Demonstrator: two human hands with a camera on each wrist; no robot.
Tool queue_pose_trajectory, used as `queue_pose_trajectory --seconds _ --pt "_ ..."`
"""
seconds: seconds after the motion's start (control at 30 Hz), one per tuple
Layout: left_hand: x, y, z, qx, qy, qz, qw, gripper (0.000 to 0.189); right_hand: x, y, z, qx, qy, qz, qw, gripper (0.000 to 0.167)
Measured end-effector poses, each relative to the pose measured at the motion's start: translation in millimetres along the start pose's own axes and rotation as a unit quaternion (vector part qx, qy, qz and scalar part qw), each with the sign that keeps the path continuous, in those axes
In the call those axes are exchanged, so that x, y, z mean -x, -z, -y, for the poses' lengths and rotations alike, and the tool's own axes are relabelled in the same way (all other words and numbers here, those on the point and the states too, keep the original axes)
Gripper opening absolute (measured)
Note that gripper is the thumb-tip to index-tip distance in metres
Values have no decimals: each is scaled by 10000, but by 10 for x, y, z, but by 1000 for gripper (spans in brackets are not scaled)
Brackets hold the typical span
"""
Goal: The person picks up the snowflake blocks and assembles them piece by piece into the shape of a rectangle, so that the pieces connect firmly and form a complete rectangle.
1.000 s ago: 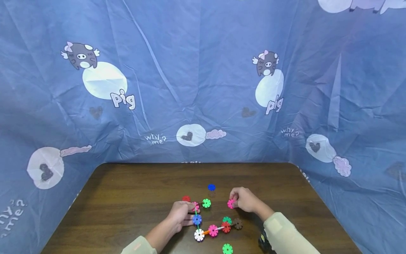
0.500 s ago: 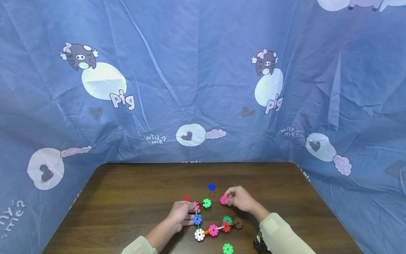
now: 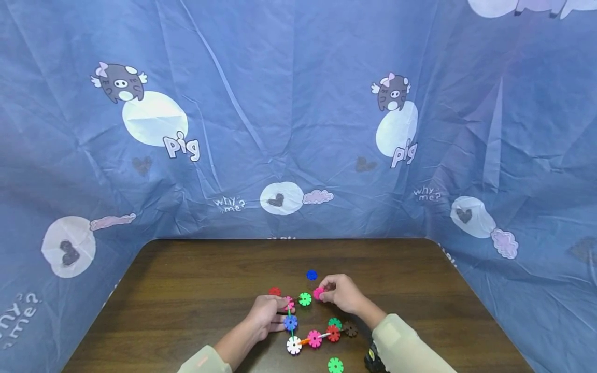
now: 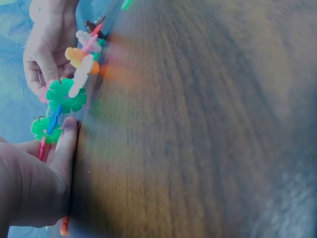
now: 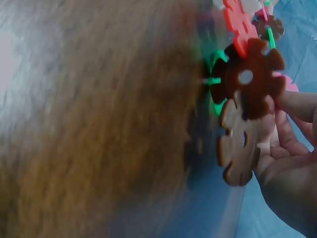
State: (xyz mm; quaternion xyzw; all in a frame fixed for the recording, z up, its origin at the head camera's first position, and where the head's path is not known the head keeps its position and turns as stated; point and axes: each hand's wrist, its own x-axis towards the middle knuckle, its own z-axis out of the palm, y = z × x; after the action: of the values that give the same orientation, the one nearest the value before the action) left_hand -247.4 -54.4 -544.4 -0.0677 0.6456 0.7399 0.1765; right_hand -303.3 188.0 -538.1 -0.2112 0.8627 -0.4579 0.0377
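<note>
My left hand (image 3: 267,315) holds a chain of notched plastic snowflake discs at its pink disc (image 3: 289,303). From there the chain runs through a blue disc (image 3: 290,323), a white disc (image 3: 294,345) and a pink one (image 3: 314,339) to a red disc (image 3: 333,333) and a brown disc (image 3: 351,329). Beyond the left fingertips stands a bright green disc (image 3: 305,299), apparently joined by a dark piece. Between thumb and fingers, my right hand (image 3: 342,293) pinches a separate pink disc (image 3: 318,293), just right of the green one. In the right wrist view, brown discs (image 5: 247,79) partly cover the hand.
A blue disc (image 3: 311,275) lies farther back on the wooden table (image 3: 200,280). A red disc (image 3: 274,291) is behind my left hand, and a green disc (image 3: 335,365) lies near the front. Blue printed cloth (image 3: 298,129) hangs around the table.
My right hand has moved left with its pink disc, bringing it close to the bright green disc. The left hand and the chain have stayed in place.
</note>
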Motion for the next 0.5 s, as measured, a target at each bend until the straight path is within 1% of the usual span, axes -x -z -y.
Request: queue_pose_trajectory --seconds 0.23,0.5 --pt "7 -1 -9 24 18 -15 10000 19 -3 -32 35 311 56 20 9995 12" --pt "8 11 2 48 3 -34 10000 17 7 -62 35 387 149 -31 9991 16"
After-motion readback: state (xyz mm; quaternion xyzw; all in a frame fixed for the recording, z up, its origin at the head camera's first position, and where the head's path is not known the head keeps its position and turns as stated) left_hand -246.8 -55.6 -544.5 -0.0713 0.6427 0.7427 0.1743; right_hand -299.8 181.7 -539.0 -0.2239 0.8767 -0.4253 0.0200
